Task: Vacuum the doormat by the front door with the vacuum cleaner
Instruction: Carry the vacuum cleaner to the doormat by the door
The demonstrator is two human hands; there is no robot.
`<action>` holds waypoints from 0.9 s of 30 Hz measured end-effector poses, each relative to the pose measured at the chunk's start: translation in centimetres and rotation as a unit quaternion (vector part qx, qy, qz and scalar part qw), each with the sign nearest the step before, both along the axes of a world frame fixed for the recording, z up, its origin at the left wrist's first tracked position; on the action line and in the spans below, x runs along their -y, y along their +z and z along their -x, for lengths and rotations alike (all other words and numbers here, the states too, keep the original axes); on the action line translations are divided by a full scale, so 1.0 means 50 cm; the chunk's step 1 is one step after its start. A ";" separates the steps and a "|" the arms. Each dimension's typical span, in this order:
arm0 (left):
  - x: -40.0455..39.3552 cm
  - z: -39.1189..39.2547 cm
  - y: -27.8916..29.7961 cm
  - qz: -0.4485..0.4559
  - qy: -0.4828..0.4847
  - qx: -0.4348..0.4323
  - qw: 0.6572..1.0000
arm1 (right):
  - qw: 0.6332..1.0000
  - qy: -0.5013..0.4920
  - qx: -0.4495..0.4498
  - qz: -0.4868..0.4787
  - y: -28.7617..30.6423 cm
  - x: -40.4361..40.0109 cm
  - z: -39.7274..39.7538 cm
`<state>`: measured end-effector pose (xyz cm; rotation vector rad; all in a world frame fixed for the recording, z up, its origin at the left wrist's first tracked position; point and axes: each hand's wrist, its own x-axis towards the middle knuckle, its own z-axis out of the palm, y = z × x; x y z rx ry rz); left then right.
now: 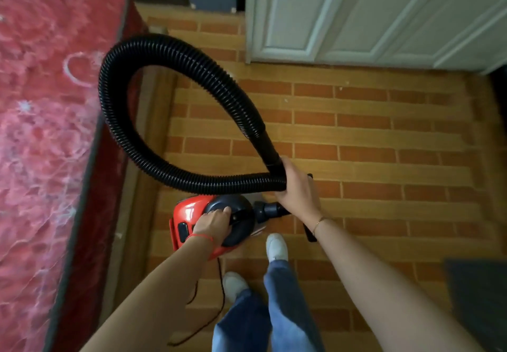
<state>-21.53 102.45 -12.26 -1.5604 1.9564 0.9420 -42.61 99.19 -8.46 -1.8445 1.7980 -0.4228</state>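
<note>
I am standing on a brick-patterned floor [384,137], my jeans [277,310] and white shoes [276,247] showing at the bottom edge. A thin dark cord [219,297] is trailing down beside my left leg.

My left hand [212,227] is gripping the top of the red and black vacuum cleaner [192,212], fingers curled over its dark round housing, and is carrying it just left of my feet. A red thread is circling that wrist.

My right hand [297,187] is clamping around the black ribbed hose [175,58], fingers wrapped where the hose end and the stretch leading to the cleaner's body are crossing. A dark nozzle piece [309,231] is showing under that wrist; its shape is unclear.

The hose is looping up and to the left, over the edge of a red patterned mattress [41,132] along the left side.

A dark mat [477,297] is lying at the lower right corner, well apart from the cleaner.

Farther off, a white panelled door [384,14] is standing at the top.
</note>
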 end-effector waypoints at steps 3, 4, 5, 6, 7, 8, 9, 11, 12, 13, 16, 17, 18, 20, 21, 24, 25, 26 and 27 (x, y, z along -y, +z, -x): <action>0.019 0.076 0.021 0.012 -0.045 0.001 0.999 | 0.999 -0.047 0.007 0.015 0.019 -0.022 0.083; 0.024 0.105 0.026 0.015 -0.064 0.000 0.998 | 0.998 -0.065 0.010 0.015 0.025 -0.033 0.114; 0.028 0.133 0.029 0.015 -0.082 0.000 0.997 | 0.996 -0.083 0.009 0.017 0.029 -0.044 0.145; 0.031 0.161 0.032 0.014 -0.098 0.000 0.995 | 0.995 -0.100 0.004 0.019 0.033 -0.057 0.174; 0.033 0.189 0.034 0.014 -0.113 -0.001 0.993 | 0.993 -0.115 -0.004 0.023 0.037 -0.070 0.203; 0.034 0.218 0.036 0.012 -0.128 -0.002 0.992 | 0.991 -0.129 -0.011 0.028 0.042 -0.084 0.231; 0.033 0.247 0.037 0.010 -0.141 -0.002 0.990 | 0.989 -0.142 -0.016 0.033 0.046 -0.098 0.259; 0.028 0.306 0.040 0.009 -0.166 -0.003 0.986 | 0.985 -0.166 -0.020 0.035 0.055 -0.125 0.314; 0.024 0.335 0.040 0.007 -0.176 -0.003 0.984 | 0.983 -0.178 -0.021 0.035 0.058 -0.139 0.342; 0.020 0.365 0.039 0.005 -0.185 -0.004 0.983 | 0.981 -0.190 -0.024 0.034 0.060 -0.154 0.370; 0.003 0.460 0.031 -0.002 -0.210 -0.005 0.978 | 0.974 -0.222 -0.023 0.038 0.063 -0.202 0.460; -0.004 0.493 0.029 -0.002 -0.218 -0.004 0.976 | 0.972 -0.232 -0.012 0.038 0.063 -0.218 0.492; -0.012 0.527 0.028 -0.002 -0.225 -0.001 0.974 | 0.970 -0.241 0.001 0.037 0.062 -0.234 0.526; -0.030 0.596 0.025 -0.001 -0.244 0.004 0.970 | 0.966 -0.256 0.014 0.032 0.062 -0.266 0.597; -0.038 0.632 0.023 0.002 -0.257 0.004 0.967 | 0.965 -0.262 0.014 0.030 0.063 -0.281 0.633; -0.062 0.744 0.021 0.008 -0.285 0.004 0.959 | 0.960 -0.278 0.002 0.030 0.070 -0.324 0.747; -0.070 0.783 0.023 0.010 -0.292 0.004 0.956 | 0.958 -0.286 -0.002 0.030 0.074 -0.336 0.785; -0.079 0.826 0.027 0.011 -0.301 0.005 0.954 | 0.955 -0.294 -0.004 0.027 0.077 -0.349 0.827; -0.087 0.869 0.030 0.015 -0.311 0.007 0.950 | 0.953 -0.302 -0.005 0.026 0.082 -0.361 0.869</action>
